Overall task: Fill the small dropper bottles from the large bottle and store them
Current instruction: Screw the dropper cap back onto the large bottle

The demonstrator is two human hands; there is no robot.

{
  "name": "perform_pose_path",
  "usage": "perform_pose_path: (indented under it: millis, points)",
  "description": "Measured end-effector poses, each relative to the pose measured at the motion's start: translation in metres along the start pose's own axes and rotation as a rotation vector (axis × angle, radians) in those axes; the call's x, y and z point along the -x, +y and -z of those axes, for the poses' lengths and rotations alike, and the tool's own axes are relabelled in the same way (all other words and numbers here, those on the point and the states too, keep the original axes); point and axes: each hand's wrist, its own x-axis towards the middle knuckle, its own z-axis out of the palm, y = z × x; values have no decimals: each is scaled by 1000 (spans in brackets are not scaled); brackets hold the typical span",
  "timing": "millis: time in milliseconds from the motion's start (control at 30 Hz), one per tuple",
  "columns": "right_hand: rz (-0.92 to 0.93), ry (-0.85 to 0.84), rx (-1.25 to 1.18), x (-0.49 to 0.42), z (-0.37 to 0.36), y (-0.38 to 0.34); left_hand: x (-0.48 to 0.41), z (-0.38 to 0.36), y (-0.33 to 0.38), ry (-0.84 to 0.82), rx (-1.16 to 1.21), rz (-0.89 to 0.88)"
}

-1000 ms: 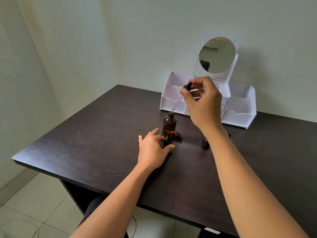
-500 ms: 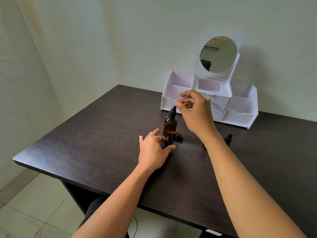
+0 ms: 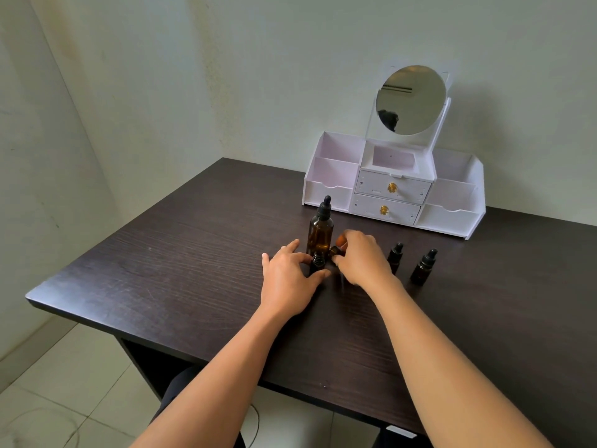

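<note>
1. Two hands rest on the dark, wood-grained table (image 3: 161, 270). The left hand (image 3: 289, 279) pinches a small open bottle (image 3: 318, 261), round and dark, between thumb and forefinger.
2. Just beyond its fingertips stands the large amber bottle (image 3: 320, 234), a smooth glass cylinder with a black dropper top.
3. The right hand (image 3: 363, 260) curls its fingers round a small dark cap (image 3: 336, 251), right beside the open bottle.
4. To that hand's right stand one capped bottle (image 3: 394, 257) and a second capped bottle (image 3: 423, 268), both upright.
5. Beyond the right hand sits a white boxy organiser (image 3: 452, 215) with a round mirror (image 3: 411, 100).
</note>
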Motion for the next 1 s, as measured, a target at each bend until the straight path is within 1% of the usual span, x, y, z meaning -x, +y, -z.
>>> perform_pose_path:
  millis: [67,133,267,367,533,733,1000]
  points:
    - [-10,45,8,3,2,-1,0,0,-1,4,3,-6]
    - [-6,94,-43,4,6,2,1,1,0,-2,12,-9]
    - [89,246,-159,4,29,5,1,2,-1,-7,17,-15]
    - [167,307,-176,8,50,0,1,1,-2,3,30,-21]
    - [275,256,-172,14,70,-13,0,0,-4,10,34,-32]
    - [365,166,-204,21,68,-28,0,0,-4,5,26,-34]
    - [382,106,-148,20,51,-30,0,-2,-5,12,26,-36]
